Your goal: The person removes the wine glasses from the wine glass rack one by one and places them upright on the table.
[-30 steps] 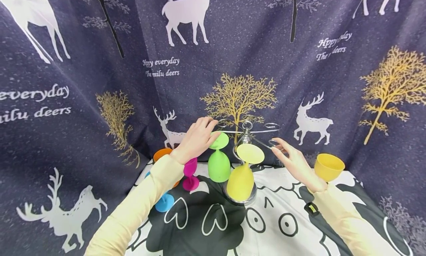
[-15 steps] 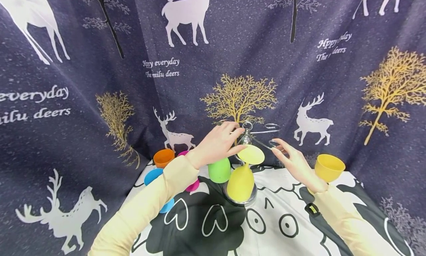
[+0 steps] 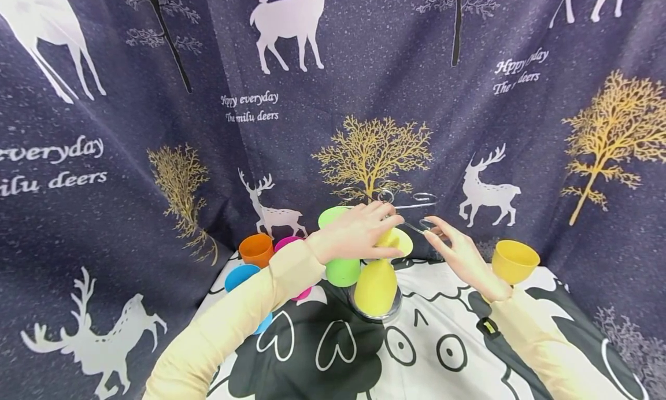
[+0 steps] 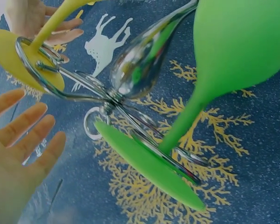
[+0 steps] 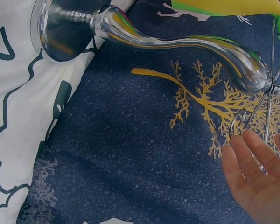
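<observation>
A chrome stemware rack with looped arms stands on the table. Upside down from it hang a green goblet and a yellow goblet, their feet caught in the loops. My left hand reaches across the green goblet to the yellow one's foot. Its fingers look straight and spread in the left wrist view, with a gap to that foot. On the other side, my right hand holds a loop of another rack arm between thumb and fingers.
An orange goblet, a blue goblet and a magenta goblet stand at the left, partly behind my left arm. A second yellow goblet stands beyond my right wrist. A patterned curtain hangs behind the table.
My left hand has moved right, from the green goblet's foot over to the yellow goblet's foot. The right hand stays at the rack's loop.
</observation>
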A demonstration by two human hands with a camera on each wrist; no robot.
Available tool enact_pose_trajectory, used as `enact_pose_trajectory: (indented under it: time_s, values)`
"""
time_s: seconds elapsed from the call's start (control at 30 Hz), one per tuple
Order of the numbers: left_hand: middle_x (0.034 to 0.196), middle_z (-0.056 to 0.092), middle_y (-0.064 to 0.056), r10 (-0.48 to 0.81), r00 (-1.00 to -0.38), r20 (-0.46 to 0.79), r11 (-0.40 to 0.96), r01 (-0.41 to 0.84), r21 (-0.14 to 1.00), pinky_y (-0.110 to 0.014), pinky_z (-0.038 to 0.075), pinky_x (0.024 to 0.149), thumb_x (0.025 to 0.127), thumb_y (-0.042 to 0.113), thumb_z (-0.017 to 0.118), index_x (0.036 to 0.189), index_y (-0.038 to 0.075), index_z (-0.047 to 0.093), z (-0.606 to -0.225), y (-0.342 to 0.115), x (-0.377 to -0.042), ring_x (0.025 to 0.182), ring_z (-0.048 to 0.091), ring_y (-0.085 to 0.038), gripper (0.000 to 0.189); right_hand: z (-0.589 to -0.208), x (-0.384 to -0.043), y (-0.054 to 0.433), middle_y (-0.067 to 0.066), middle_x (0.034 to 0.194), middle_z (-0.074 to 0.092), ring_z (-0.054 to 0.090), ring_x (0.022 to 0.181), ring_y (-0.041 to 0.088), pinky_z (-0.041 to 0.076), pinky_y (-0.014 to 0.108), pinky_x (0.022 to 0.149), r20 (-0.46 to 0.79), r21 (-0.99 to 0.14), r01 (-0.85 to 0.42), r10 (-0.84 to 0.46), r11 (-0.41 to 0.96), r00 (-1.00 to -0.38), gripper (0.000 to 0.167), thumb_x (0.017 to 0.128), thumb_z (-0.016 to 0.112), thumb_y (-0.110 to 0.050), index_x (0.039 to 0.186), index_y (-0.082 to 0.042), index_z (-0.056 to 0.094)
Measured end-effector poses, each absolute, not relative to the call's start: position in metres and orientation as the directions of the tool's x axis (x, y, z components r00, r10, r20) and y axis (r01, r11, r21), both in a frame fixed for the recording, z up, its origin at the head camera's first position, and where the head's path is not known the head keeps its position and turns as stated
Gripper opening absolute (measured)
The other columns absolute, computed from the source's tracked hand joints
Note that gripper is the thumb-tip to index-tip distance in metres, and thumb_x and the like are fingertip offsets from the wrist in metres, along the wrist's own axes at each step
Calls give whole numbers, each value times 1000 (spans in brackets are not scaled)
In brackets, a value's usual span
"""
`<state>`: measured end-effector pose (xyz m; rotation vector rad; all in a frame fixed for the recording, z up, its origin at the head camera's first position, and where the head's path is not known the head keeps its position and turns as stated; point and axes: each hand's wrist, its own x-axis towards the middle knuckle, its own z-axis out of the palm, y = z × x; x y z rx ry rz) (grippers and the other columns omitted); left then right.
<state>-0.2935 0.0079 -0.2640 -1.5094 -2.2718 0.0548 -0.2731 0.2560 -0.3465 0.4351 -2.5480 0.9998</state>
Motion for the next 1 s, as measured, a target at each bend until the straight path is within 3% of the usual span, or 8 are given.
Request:
enact_pose_trajectory:
  time_s: [0.2,0.73,1.0]
  values:
    - [115,44,-1,916,-316,248,384,870,-310,-32,37,84,82,65,42,127,16,49,-265,18,-290,101,42,-16,67,-347,-273,256,14,108,57,54,97,32,42,50,77,458,-573,-424,-154,701,-875,48,94,45,-39,134,-12,42]
    - [116,45,1,908,-401,122,419,863,-283,-32,39,82,80,69,41,130,19,48,-274,28,-296,102,42,-14,71,-349,-273,255,14,108,57,54,97,31,42,49,76,447,-583,-417,-154,697,-881,49,94,44,-39,135,-12,41]
    - [115,45,0,926,-361,111,378,888,-261,-28,40,78,82,64,45,130,19,47,-276,32,-301,96,44,-13,66,-349,-274,257,14,108,57,54,98,32,42,50,76,449,-584,-416,-149,697,-881,49,94,44,-40,135,-13,41]
